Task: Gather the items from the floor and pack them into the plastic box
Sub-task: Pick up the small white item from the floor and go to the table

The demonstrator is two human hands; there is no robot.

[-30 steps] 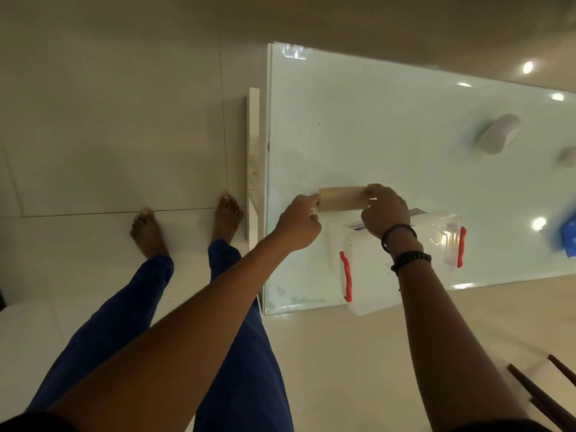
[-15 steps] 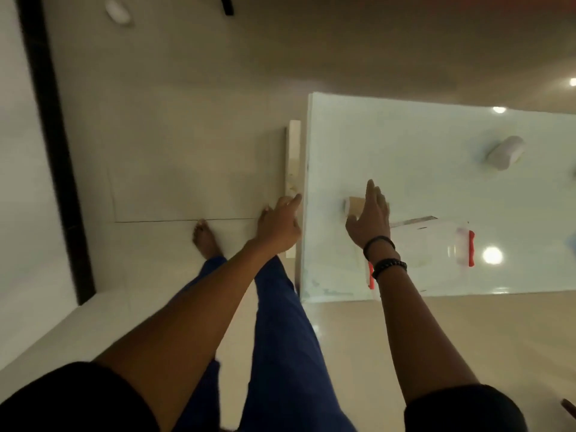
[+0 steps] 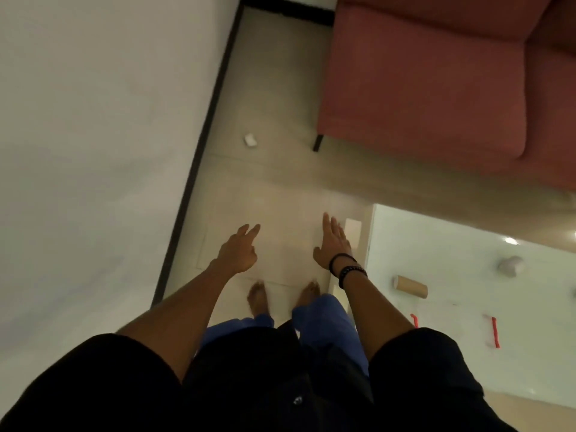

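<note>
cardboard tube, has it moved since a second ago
Yes. The cardboard tube was held above the plastic box; now it lies on the glass table beside it.

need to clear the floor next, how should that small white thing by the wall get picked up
Take the small white object across its short sides, coming straight down from above. It lies flat on the floor tiles, clear of the wall and the red sofa, so a top pinch fits. Both the left hand and right hand are empty.

No text, labels, brands or numbers can be made out anywhere; everything's too blurry and dim.
</note>
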